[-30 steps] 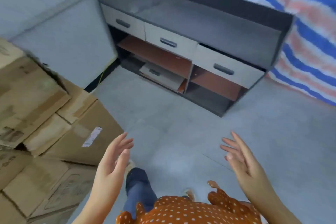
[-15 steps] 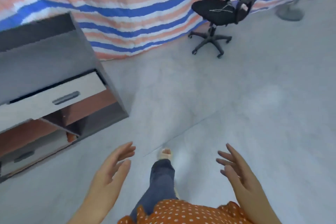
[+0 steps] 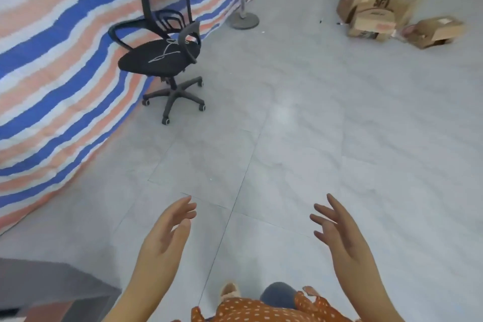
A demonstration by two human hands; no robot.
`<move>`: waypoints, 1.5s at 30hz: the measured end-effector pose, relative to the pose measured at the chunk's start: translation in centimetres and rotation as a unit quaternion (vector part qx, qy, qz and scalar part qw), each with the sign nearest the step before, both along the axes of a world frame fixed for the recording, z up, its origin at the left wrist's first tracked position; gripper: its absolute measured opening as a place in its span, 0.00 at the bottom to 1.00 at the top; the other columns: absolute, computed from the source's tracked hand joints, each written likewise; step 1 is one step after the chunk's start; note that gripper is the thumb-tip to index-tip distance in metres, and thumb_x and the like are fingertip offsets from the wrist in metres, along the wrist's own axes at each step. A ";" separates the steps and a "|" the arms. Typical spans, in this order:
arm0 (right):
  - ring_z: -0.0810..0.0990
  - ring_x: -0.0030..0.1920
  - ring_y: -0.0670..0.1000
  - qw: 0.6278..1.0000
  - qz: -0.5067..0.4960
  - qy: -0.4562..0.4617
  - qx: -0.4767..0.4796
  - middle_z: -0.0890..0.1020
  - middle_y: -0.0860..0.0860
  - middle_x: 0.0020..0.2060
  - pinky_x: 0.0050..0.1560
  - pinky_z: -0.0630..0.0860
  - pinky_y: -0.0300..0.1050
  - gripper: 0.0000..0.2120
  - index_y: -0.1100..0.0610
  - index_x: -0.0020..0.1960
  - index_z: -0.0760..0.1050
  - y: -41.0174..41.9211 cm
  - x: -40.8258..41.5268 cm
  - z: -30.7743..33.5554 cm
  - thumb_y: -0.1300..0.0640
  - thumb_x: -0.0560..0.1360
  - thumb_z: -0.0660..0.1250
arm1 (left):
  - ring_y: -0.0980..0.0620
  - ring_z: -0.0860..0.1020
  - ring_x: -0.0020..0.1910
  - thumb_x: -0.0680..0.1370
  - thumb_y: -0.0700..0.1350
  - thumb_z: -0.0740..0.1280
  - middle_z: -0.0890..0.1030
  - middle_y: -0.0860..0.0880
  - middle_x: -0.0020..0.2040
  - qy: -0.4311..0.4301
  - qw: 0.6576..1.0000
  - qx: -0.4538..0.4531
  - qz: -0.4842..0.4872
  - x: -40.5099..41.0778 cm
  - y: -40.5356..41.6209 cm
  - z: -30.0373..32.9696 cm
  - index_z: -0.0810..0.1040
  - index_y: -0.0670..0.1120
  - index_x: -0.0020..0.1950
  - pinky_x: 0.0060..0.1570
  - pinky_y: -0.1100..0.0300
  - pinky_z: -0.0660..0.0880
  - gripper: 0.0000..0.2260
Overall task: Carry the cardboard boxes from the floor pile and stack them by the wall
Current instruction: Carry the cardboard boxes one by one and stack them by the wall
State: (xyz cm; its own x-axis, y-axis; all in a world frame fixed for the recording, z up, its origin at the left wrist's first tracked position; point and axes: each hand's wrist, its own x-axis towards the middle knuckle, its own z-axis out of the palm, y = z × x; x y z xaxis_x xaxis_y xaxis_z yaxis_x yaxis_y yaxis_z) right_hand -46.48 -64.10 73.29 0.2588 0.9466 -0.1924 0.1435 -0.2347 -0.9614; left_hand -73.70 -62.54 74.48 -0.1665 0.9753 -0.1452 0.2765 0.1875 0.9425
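A small pile of brown cardboard boxes [image 3: 376,12] lies on the grey tiled floor at the far upper right, with one more box [image 3: 436,32] just to its right. My left hand [image 3: 167,235] and my right hand [image 3: 337,230] are held out in front of me, palms facing each other, fingers straight and spread. Both hold nothing and are far from the boxes.
A black mesh office chair [image 3: 162,52] on castors stands at the upper left before a blue, white and orange striped tarp [image 3: 52,65]. A floor stand's round base [image 3: 243,19] sits beyond it. The corner of a grey cabinet [image 3: 52,285] shows at the lower left.
The view has swung right, away from the cabinet and the stacked boxes by the wall, and the floor pile has come into sight. Both hands stay empty and spread.
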 end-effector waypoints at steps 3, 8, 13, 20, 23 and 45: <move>0.80 0.56 0.41 0.997 -0.078 0.012 0.002 0.80 0.40 0.57 0.58 0.75 0.48 0.19 0.39 0.65 0.68 1.0 1.7 -0.2 0.60 0.80 0.57 | 0.63 0.78 0.56 0.76 0.50 0.59 0.79 0.64 0.56 -0.011 0.997 0.002 -0.071 2.3 4.3 0.2 0.75 0.58 0.60 0.51 0.67 0.74 0.14; 0.82 0.54 0.42 0.983 -0.182 0.033 -0.011 0.81 0.41 0.55 0.49 0.81 0.41 0.18 0.38 0.62 0.70 2.7 5.8 -1.5 0.60 0.81 0.57 | 0.61 0.78 0.58 0.79 0.40 0.61 0.80 0.62 0.57 -0.014 0.985 -0.010 -0.174 7.6 10.4 -0.1 0.75 0.56 0.61 0.51 0.73 0.73 0.15; 0.83 0.53 0.45 0.975 -0.222 0.023 -0.009 0.83 0.43 0.53 0.50 0.80 0.39 0.18 0.40 0.61 0.71 7.2 13.9 -2.6 0.62 0.81 0.57 | 0.63 0.78 0.55 0.80 0.39 0.61 0.80 0.63 0.55 -0.007 0.981 0.008 -0.193 15.8 17.5 -0.6 0.75 0.57 0.60 0.49 0.77 0.71 0.15; 0.83 0.52 0.45 0.974 -0.224 -0.019 0.029 0.83 0.45 0.53 0.51 0.80 0.40 0.17 0.41 0.63 0.71 16.2 29.5 0.2 0.59 0.81 0.57 | 0.58 0.80 0.55 0.80 0.37 0.60 0.82 0.59 0.54 -0.059 0.983 0.015 -0.176 31.3 25.0 -0.5 0.77 0.54 0.59 0.59 0.53 0.73 0.15; 0.83 0.52 0.44 0.977 -0.211 -0.019 0.018 0.83 0.43 0.53 0.52 0.79 0.43 0.17 0.42 0.65 0.70 19.2 33.9 0.5 0.58 0.81 0.57 | 0.57 0.80 0.55 0.79 0.39 0.60 0.81 0.59 0.55 -0.068 0.979 -0.001 -0.192 36.5 27.8 -0.4 0.77 0.55 0.59 0.58 0.55 0.73 0.14; 0.83 0.50 0.43 0.978 -0.206 -0.022 -0.026 0.83 0.42 0.50 0.57 0.76 0.50 0.17 0.42 0.62 0.72 60.0 50.4 0.1 0.61 0.81 0.57 | 0.59 0.80 0.54 0.80 0.38 0.61 0.82 0.57 0.53 -0.040 0.974 -0.002 -0.222 55.4 70.7 1.0 0.77 0.55 0.58 0.57 0.61 0.73 0.14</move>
